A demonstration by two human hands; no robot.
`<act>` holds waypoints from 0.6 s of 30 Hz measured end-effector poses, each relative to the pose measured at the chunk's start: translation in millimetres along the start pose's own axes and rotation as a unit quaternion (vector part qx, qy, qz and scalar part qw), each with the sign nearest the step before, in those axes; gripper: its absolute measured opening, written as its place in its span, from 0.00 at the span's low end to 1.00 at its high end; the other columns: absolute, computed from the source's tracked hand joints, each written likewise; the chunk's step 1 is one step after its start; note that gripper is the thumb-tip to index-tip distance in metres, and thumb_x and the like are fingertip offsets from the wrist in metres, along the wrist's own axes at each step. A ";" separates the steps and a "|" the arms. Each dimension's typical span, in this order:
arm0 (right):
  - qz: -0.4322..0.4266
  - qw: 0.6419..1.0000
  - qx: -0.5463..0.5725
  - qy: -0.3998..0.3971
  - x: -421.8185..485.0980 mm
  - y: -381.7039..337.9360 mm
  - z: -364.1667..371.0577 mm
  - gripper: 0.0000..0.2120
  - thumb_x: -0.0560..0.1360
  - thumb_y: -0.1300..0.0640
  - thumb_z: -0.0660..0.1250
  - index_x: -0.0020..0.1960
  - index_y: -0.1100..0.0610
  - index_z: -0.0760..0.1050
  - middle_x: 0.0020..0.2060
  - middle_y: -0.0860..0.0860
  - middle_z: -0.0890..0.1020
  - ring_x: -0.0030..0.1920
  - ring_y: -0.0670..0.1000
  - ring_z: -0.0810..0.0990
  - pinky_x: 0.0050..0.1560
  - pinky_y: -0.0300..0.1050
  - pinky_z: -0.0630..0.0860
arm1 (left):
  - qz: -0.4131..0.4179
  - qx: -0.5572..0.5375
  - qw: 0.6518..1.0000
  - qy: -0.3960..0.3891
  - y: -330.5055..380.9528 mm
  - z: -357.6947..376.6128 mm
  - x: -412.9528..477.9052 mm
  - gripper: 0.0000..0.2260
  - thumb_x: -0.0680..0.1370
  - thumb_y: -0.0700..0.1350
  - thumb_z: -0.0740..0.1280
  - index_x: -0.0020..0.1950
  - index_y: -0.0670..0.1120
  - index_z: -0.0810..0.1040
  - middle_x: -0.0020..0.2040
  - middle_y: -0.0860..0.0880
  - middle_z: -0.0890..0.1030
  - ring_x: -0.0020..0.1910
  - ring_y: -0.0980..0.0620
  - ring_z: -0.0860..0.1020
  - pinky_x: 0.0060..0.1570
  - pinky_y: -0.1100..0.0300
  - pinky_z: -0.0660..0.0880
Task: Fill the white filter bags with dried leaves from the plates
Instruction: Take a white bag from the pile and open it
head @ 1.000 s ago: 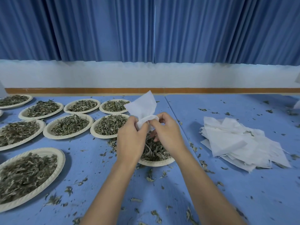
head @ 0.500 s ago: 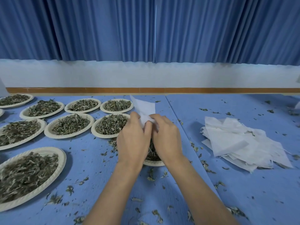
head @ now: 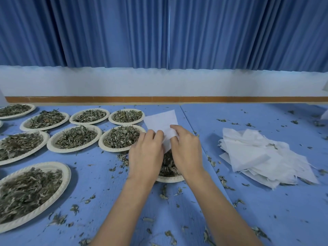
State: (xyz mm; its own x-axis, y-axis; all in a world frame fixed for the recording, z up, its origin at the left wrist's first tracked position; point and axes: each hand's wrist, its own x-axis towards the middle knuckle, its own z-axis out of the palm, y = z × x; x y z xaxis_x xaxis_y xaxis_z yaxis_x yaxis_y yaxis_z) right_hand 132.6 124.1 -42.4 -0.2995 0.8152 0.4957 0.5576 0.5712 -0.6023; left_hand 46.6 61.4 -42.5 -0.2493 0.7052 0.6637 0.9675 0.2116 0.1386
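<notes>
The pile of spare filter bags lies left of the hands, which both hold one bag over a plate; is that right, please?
Not quite: the head view shows the pile right of the left hand and right hand, which do hold one bag over a plate.

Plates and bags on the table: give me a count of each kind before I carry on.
Plates of leaves: 10, one only a sliver at the left edge
Held bag: 1
Pile of bags: 1, sheets too overlapped to count
Total: 12

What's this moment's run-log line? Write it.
left hand: pinches filter bag | right hand: pinches filter bag | filter bag: above leaf plate | spare bags: piled right
</notes>
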 end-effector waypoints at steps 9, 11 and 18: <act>-0.019 0.997 -0.043 -0.061 0.0 -2.6 4.0 0.18 0.79 0.58 0.56 0.68 0.57 0.70 0.71 0.51 0.68 0.65 0.53 0.73 0.59 0.48 0.71 | -0.117 -0.018 0.993 -0.010 -14.6 4.4 0.5 0.09 0.78 0.49 0.57 0.48 0.43 0.70 0.37 0.43 0.79 0.38 0.40 0.79 0.29 0.56 0.61; -0.010 0.998 -0.034 -0.059 0.7 -1.8 4.1 0.16 0.78 0.59 0.57 0.64 0.59 0.72 0.70 0.51 0.69 0.64 0.55 0.74 0.58 0.49 0.72 | -0.120 -0.005 0.993 -0.013 -16.3 4.8 0.8 0.11 0.79 0.50 0.58 0.50 0.43 0.71 0.39 0.44 0.80 0.40 0.42 0.78 0.30 0.56 0.63; 0.054 0.997 -0.048 -0.027 4.1 9.6 0.2 0.14 0.77 0.49 0.59 0.52 0.56 0.79 0.53 0.49 0.76 0.43 0.53 0.78 0.41 0.46 0.72 | -0.030 -0.166 0.985 0.042 -18.0 0.9 4.6 0.10 0.72 0.35 0.70 0.52 0.42 0.81 0.48 0.46 0.78 0.38 0.49 0.75 0.34 0.60 0.67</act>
State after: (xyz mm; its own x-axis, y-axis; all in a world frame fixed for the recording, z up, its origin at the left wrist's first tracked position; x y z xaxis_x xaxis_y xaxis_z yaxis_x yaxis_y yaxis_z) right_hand 136.5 132.9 -46.3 -0.2734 0.8767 0.3958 0.6596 0.4704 -0.5863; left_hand 27.9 61.5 -42.7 -0.3146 0.6372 0.7036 0.9157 0.0083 0.4019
